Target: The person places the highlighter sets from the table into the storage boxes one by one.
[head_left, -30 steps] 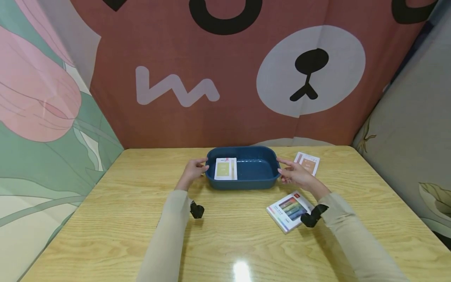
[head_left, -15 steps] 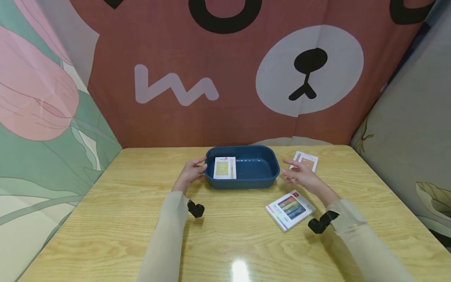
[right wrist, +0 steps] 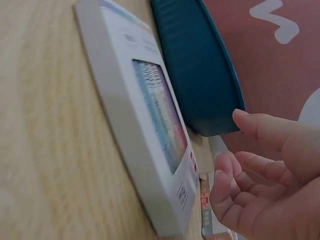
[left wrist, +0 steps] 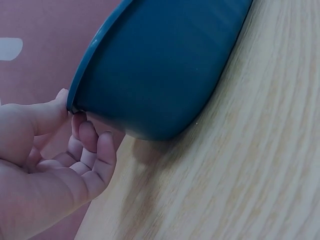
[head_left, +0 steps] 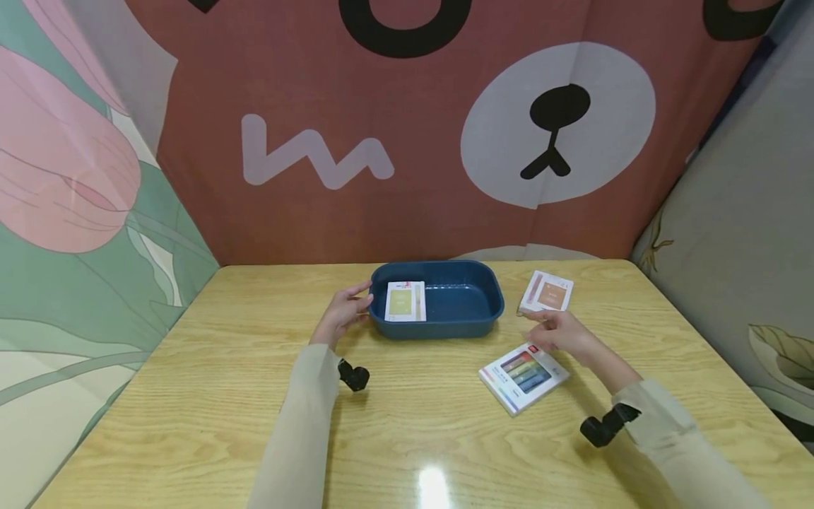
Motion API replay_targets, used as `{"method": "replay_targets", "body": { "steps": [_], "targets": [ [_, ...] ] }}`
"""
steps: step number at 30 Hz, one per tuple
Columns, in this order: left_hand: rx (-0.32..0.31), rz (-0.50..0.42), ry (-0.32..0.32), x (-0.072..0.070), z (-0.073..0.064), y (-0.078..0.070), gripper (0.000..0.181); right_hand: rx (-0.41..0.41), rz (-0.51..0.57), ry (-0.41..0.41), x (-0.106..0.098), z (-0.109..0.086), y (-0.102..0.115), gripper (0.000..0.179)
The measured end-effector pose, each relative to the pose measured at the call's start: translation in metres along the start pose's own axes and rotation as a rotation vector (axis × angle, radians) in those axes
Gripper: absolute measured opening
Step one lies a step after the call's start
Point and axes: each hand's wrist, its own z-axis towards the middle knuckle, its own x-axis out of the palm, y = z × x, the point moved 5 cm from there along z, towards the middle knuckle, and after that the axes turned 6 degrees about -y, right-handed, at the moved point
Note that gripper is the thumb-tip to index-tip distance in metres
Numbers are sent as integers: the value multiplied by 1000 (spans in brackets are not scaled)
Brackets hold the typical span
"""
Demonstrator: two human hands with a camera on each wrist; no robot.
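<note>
A blue plastic bin [head_left: 439,330] stands near the back of the table. My left hand [head_left: 342,316] pinches its left rim; the left wrist view has the thumb [left wrist: 50,114] on the rim's outside and fingers curled beneath. Inside the bin's left part lies a white pack with a yellow-green label [head_left: 405,302]. My right hand [head_left: 564,335], fingers loosely bent and holding nothing, hovers by the far corner of a white box of coloured pens [head_left: 524,377], its window showing the row of colours [right wrist: 162,115]. Behind that hand lies a white pack with an orange-brown label [head_left: 548,291].
The light wood table [head_left: 210,396] reaches to a reddish-brown cloth backdrop [head_left: 407,219] right behind the bin. A patterned cloth [head_left: 731,233] borders the right side, and a leaf-and-flower cloth [head_left: 83,297] the left.
My right hand has let go of the bin's right end and come back towards me, over the pen box's far corner. The left hand keeps its hold on the left rim.
</note>
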Motion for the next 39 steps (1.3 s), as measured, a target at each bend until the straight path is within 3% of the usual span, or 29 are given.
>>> {"method": "replay_targets", "body": {
  "steps": [6,14,20,30,39],
  "targets": [
    [-8,3,6,-1,0,1,42,45,-129,-14,-2,-14,-6,53],
    [-12,-2,0,-1,0,4,42,8,-370,-39,-5,-26,-9,50],
    [-6,-11,2,-2,2,6,41,26,-513,-28,-3,-27,-16,51],
    [-8,-15,-5,-1,2,4,41,19,-526,-49,-1,-27,-20,23],
    [-13,-9,-6,-1,2,2,41,-48,-571,-60,1,-26,-14,20]
  ]
}}
